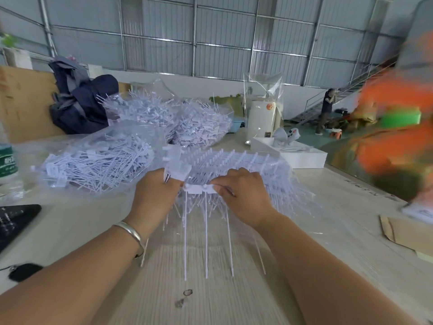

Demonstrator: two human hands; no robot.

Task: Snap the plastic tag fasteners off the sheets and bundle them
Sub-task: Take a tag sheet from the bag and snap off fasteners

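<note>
A: Quick one. What's she holding?

B: A sheet of white plastic tag fasteners (236, 160), held up over the middle of the pale wood-grain table (210, 301), just in front of her. Rows of little paddle heads on a thin frame, long needle-thin tails hanging off the near edge and fanning out to the right.

A: Hands?

B: Left hand (154, 191) is curled round a small bundle of snapped-off fasteners (177, 166), blocky white heads sticking up above the fist. Silver bangle (131, 233) on that wrist. Right hand (243, 195) pinches the near edge strip of the sheet, thumb and fingers closed tight on it.

A: Texture?

B: Stiff, semi-translucent, slightly bluish-white plastic. Tails straight and wiry. A few hang nearly down to the tabletop between her forearms.

A: Others around?

B: Loose fasteners heaped in a clear plastic bag (93, 165) to the left, tangled and bristly. Another spiky heap (187, 120) behind it, further back.

A: Rest of the table?

B: Dark navy bag (82, 102) at the back left, soft fabric. White cylinder in crinkly clear wrap (261, 118), white flat box (302, 158) beside it. Cardboard piece (407, 235) at the right edge. Black device (14, 219) at the left edge. Orange blur (393, 127) on the right, can't tell what.
</note>
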